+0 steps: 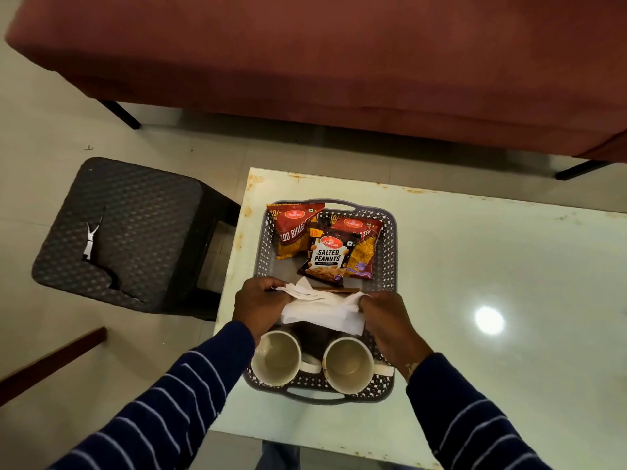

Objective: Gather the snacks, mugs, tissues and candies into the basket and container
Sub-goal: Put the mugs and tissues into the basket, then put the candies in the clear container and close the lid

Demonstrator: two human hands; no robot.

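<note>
Both hands are holding a loose bunch of white tissues (322, 310) over the middle of the grey basket (390, 252), which is sitting on the pale glass worktop (475, 252). The left hand (259, 308) is closing its grip on the left edge of the bunch and the right hand (390, 323) is pinching the right edge, so the paper is hanging slack between them. Three snack packets are already lying at the far end of the basket, the peanut packet (325, 257) on top of the others, and two empty mugs, the left mug (276, 357) and the right mug (347, 364), are standing at the near end. A brown thing is showing just behind the tissues; what it is cannot be told. The risk here is that the thin sheets are separating, so a loose layer may be slipping out, drooping into a mug or tearing if the hands pull apart. A sleeve may also be brushing a mug and tipping it. No candies are visible.
</note>
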